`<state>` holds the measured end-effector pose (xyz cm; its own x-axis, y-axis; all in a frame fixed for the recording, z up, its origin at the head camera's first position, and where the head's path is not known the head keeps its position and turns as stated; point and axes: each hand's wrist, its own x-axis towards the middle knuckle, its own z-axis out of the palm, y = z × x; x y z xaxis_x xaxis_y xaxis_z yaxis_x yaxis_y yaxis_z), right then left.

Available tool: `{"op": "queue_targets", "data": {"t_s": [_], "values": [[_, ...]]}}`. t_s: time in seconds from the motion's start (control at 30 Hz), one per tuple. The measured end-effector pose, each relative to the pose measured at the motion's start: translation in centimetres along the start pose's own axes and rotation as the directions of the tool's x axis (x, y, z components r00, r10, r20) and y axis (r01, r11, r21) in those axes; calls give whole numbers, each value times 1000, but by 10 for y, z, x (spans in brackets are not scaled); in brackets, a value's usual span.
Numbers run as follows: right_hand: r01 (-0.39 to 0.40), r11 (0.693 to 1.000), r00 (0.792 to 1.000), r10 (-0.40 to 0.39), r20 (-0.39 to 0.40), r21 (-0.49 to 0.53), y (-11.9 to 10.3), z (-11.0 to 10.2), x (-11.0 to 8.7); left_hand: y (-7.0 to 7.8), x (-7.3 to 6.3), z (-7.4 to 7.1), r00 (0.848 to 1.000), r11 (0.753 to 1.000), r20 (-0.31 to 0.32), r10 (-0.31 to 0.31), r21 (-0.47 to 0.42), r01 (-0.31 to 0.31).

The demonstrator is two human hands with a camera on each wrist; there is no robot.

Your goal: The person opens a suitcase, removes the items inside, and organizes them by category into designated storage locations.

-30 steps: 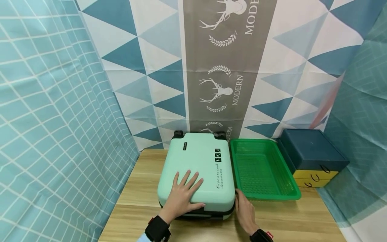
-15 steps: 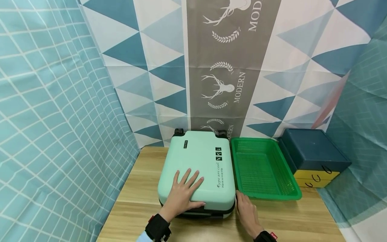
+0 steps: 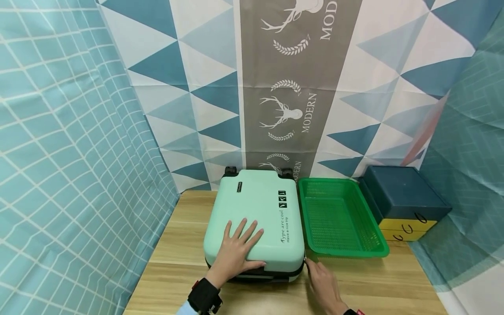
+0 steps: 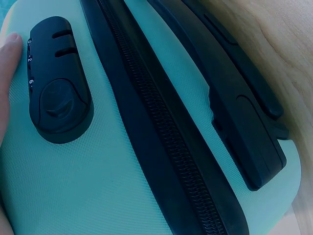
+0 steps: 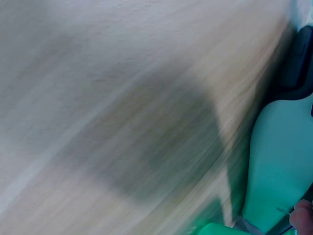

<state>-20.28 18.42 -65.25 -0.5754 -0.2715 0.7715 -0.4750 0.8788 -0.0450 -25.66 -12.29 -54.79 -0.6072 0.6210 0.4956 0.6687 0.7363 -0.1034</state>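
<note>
A mint-green suitcase [image 3: 256, 210] lies flat on the wooden table. My left hand [image 3: 234, 253] rests on its lid with the fingers spread, the thumb along the near edge. In the left wrist view, the black zipper [image 4: 156, 112] runs between a black combination lock [image 4: 58, 81] and a black carry handle [image 4: 230, 93]; its teeth there look closed. At the suitcase's near right corner, my right hand [image 3: 323, 282] pinches a small zipper pull, mostly hidden by the fingers. Only its fingertips [image 5: 302, 218] show in the right wrist view, against the suitcase's side.
A green plastic basket [image 3: 348, 253] stands close along the suitcase's right side. Right of it is a dark blue box [image 3: 409, 188] with yellow drawer fronts [image 3: 409, 227]. A patterned cloth wall [image 3: 212, 109] rises behind the suitcase, and the wooden table [image 3: 169, 267] extends around it.
My right hand has slid a little toward me along the suitcase's right edge, to its near corner. The left hand stays in place on the lid.
</note>
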Motion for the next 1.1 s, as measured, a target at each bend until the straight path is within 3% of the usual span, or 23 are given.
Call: {"op": "queue_targets", "data": {"t_s": [0.23,0.5,0.77,1.1], "values": [[73,997,997,-72,-40,23,-11,-9,-6,1,2,0,1000,1000,2,-1,-1,1],[32,998,999,-32,-7,58,-26,-13,-6,1,3,0,1000,1000,-8,3,3,-3],[90,993,993,-96,72,80,-41,-16,-8,1,1,-1,1000,1000,-22,9,-5,-9],[156,981,984,-164,64,112,-50,-11,-2,0,1,3,998,1000,-55,19,-13,-20]]}}
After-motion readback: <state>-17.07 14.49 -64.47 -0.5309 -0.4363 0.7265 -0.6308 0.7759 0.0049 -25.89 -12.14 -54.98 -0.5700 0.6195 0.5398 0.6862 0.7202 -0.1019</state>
